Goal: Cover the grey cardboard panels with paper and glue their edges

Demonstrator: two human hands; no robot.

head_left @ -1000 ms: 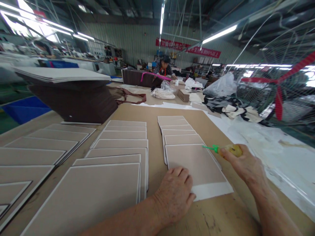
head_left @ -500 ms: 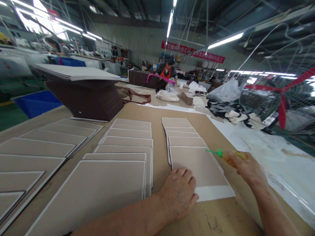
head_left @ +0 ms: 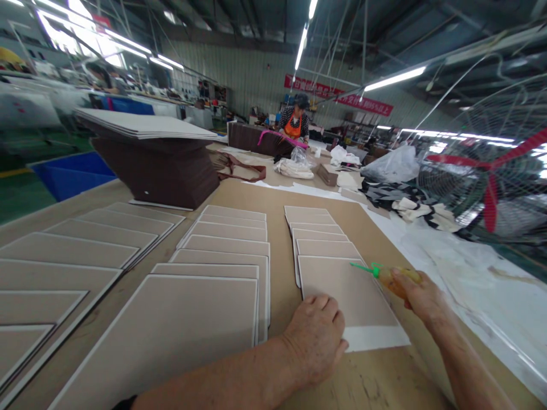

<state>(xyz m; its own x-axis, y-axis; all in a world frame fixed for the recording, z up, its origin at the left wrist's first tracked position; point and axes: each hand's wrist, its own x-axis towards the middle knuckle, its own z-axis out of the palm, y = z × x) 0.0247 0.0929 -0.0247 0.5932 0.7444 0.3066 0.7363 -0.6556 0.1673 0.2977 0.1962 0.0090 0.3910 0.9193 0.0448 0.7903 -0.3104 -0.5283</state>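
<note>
The right hand (head_left: 423,296) is closed around a yellow bottle (head_left: 399,279), thumb along its side, with the bottle's green nozzle (head_left: 365,267) pointing leftward from the fingers. The nozzle's tip is at the far right corner of the front beige board (head_left: 342,290), ahead of the left hand; whether it touches the surface I cannot tell. The left hand (head_left: 316,336) lies over that board's near left part, fingers bent and close together, thumb beside the white strip (head_left: 376,337) at the near edge; whether it pinches the board or only rests there is hidden. More boards (head_left: 322,233) overlap in a row beyond this one, farther from both hands. To the left of the left hand run a middle row (head_left: 192,319) and an outer row (head_left: 55,276) of similar boards. Past these rows stands a tall dark stack (head_left: 158,171). White sheeting (head_left: 461,256) spreads to the right of the right hand.
</note>
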